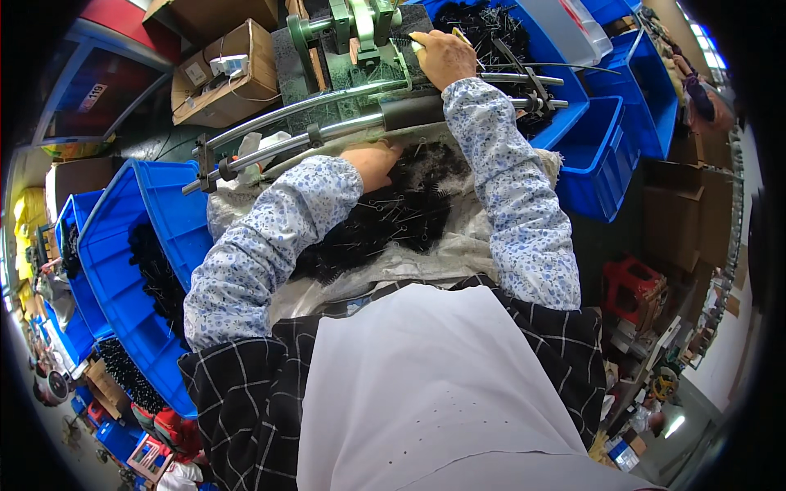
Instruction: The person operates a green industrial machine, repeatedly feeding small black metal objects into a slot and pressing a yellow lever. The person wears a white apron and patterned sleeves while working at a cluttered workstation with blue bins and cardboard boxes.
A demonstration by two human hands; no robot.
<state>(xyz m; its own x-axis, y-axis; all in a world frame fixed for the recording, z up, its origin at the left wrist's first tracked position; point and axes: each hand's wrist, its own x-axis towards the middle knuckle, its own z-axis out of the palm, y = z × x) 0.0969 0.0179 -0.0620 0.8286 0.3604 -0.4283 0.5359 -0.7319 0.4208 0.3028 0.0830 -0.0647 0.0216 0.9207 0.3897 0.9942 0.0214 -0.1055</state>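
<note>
My right hand [446,59] is up at the machine [348,49], its fingers pinched, with yellowish covering at the fingertips. A small black wire brush [400,42] shows at those fingertips, beside a metal part of the machine. Lower and to the left, my left hand [372,164] reaches in just under the curved metal rails [327,131]. It lies at the upper edge of a heap of black wire brushes [385,221] with thin looped wire ends. The fingers of this hand are partly hidden, so their grip does not show. The heap rests on pale sacking [417,266] across my lap.
Blue bins [123,237] with black brushes stand at the left. Another blue bin [540,41] holding brushes is behind my right hand, and a smaller blue bin [598,155] stands right of it. A cardboard box [225,78] is left of the machine; a red stool [634,286] is at right.
</note>
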